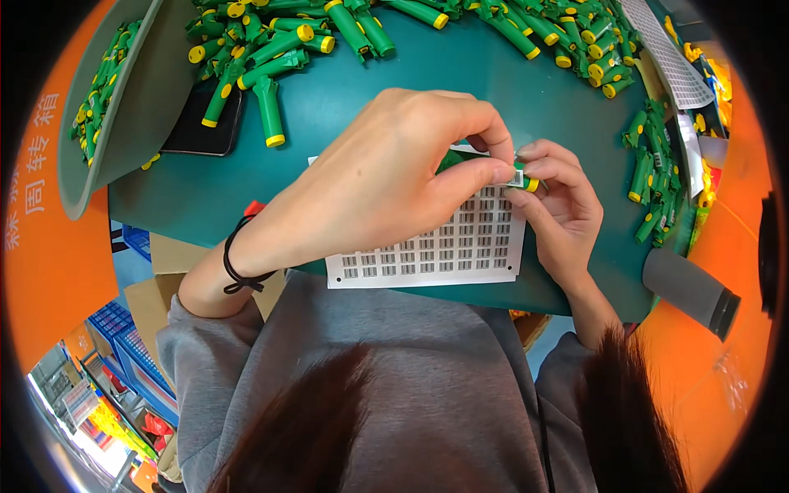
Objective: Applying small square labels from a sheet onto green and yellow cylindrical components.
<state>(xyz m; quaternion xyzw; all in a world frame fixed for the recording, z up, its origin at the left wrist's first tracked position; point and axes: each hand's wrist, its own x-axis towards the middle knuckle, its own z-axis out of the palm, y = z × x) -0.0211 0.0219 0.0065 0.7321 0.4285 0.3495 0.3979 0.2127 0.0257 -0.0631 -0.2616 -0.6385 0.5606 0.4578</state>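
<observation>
Over the table's near half, my right hand (565, 201) is closed around the yellow end of a small green tube (532, 185). My left hand (394, 168) reaches across from the left, its thumb and forefinger pinched on the same tube beside a small white barcode label (517, 177). Part of the tube's green body is hidden behind my left fingers. Beneath both hands lies a white sheet of barcode stickers (423, 280), its upper part covered by my left hand and forearm.
Many green tubes with yellow ends (267, 111) lie heaped along the table's far side, and more (649, 177) at the right. A grey-green tub (131, 107) of tubes leans at left, beside a dark phone-like slab (205, 123). A grey cylinder (689, 287) lies at the right edge.
</observation>
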